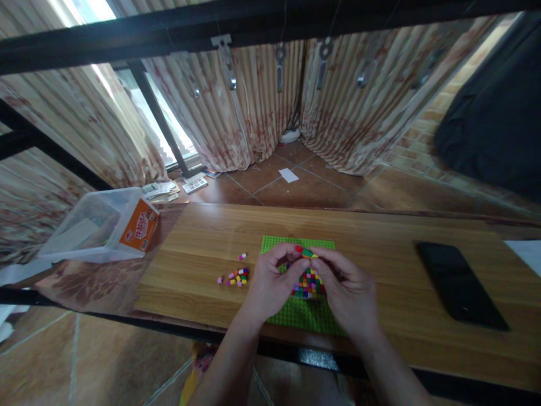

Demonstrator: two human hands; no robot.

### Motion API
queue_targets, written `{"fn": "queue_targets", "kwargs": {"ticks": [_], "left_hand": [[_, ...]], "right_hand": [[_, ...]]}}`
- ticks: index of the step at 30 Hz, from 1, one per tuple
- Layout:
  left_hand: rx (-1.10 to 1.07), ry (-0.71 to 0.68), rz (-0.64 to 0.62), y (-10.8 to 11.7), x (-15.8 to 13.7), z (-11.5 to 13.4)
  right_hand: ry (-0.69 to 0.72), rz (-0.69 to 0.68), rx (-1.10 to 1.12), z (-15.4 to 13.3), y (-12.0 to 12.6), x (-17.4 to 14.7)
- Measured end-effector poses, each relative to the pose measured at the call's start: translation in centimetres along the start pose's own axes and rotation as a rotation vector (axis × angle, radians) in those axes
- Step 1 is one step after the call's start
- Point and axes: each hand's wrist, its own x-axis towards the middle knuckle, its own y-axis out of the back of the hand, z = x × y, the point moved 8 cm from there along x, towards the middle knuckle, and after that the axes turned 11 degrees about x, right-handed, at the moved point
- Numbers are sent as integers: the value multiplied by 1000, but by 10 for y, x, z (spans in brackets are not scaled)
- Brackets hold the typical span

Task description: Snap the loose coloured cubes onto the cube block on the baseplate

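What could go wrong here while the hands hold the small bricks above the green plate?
1. The small bricks are pinched only by fingertips of the left hand and right hand; they might slip onto the coloured block.
2. The loose bricks lie beside the left wrist; a sweep might scatter them off the table.

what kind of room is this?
Probably a room in a home, not a workshop: terracotta floor tiles, patterned curtains over a window, a wooden table with a green baseplate, small coloured bricks and a phone.
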Motion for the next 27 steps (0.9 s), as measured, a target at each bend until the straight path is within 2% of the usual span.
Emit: {"fn": "queue_targets", "kwargs": {"ticks": [5, 11, 16, 22, 24, 27], "left_hand": [[41, 22, -40, -3, -1, 0], [67, 14, -36, -2, -1, -1], [-60, 47, -73, -3, 0, 1], [-179, 139, -102, -7, 1, -2], [-177, 168, -67, -4, 2, -6], [-136, 189, 60, 7, 3, -13]], "right_hand": [[35, -43, -22, -1, -2, 0], [-19, -74, -49, 1, -6, -1], [-82, -84, 31, 2, -7, -1], [-96, -123, 119, -1, -5, 2], [-86, -84, 104, -2, 5, 5], [-49, 31, 47, 0, 26, 11]]}}
